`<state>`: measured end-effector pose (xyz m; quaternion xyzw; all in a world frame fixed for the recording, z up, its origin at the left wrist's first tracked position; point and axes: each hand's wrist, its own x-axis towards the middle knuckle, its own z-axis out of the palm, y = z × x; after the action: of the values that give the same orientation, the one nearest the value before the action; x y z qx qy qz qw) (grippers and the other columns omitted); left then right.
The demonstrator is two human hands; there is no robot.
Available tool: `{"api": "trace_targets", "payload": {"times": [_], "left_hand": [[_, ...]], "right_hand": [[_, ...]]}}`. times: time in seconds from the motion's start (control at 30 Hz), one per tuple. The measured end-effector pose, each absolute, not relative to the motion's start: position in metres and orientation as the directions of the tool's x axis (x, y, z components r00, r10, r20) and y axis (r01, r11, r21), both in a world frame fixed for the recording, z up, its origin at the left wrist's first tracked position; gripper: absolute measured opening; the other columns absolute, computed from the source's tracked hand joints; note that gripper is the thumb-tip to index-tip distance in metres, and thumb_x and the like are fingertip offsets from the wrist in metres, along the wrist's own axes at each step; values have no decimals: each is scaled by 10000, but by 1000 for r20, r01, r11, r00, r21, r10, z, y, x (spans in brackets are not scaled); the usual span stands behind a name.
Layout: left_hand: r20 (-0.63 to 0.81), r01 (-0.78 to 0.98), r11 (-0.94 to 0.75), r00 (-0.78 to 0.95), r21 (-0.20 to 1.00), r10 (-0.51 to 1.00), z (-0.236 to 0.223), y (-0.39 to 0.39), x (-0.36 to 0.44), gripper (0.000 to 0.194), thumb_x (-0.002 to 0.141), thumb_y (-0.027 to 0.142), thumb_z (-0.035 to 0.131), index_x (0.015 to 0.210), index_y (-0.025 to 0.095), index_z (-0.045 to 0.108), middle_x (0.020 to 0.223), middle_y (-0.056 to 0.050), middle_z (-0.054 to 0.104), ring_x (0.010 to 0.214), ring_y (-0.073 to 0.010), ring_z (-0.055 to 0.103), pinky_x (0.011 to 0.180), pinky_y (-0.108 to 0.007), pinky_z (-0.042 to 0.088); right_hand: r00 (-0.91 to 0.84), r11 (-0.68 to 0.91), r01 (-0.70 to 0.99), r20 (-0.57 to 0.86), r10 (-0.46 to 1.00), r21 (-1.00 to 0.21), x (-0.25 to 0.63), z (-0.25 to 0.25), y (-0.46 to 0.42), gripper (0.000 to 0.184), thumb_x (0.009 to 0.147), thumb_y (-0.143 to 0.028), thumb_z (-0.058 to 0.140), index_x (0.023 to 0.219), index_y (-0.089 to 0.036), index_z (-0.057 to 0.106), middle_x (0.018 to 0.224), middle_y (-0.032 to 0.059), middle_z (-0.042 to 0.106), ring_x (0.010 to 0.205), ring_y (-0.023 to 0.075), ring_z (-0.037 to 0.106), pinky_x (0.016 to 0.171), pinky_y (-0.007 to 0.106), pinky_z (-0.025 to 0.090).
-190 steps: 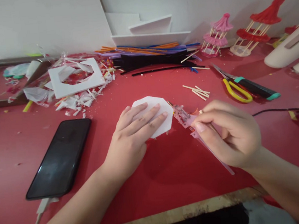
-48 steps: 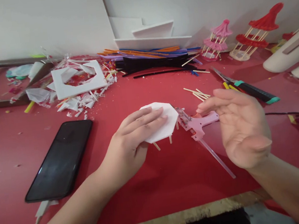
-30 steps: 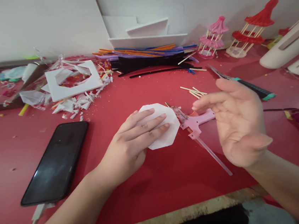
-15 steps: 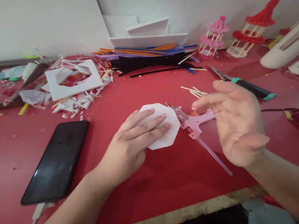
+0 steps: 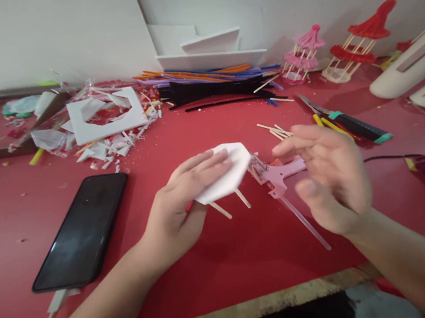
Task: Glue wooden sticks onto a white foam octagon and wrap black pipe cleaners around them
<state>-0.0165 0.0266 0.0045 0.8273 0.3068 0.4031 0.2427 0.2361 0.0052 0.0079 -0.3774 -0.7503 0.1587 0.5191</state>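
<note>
My left hand grips a white octagonal foam board piece, fingers across its top and thumb low at its near side. The board is tilted, and two thin wooden sticks poke out below its near edge. Whether more sticks are underneath is hidden. To the right, my right hand hangs open with fingers apart and nothing in it. Between the hands lies a pink glue gun with a long clear glue stick in its back; its nozzle is behind the board's right edge.
Loose short sticks and a black-and-teal cutter lie beyond my right hand. A phone on a cable is at left. Foam scraps, pipe cleaners and pink and red carousel-like models stand along the back.
My right hand, which pinched something small over the glue gun earlier, has opened. In the last half second the foam board's near edge has lifted, showing the sticks, and the right thumb has swung inward.
</note>
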Motion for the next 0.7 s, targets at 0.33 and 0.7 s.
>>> {"api": "trace_targets", "payload": {"times": [0.33,0.7], "left_hand": [[236,35,-277,428,960,872,9,10,-8,450,945,205,568,1353,394,559,1373,11,636,1235,-239,616,1041,-366,519],[187,86,-257,473,963,861,17,2,-6,473,916,138,578,1340,335,502,1286,-11,648,1115,-174,655,937,-242,547]], "right_hand": [[-363,767,598,774,518,-233,227,21,1,319,798,-76,726,1075,-204,631,831,10,728,793,155,708,723,281,621],[-418,747,650,756,504,-139,222,35,-10,132,794,-53,727,855,-170,719,840,32,772,799,158,738,815,318,658]]}}
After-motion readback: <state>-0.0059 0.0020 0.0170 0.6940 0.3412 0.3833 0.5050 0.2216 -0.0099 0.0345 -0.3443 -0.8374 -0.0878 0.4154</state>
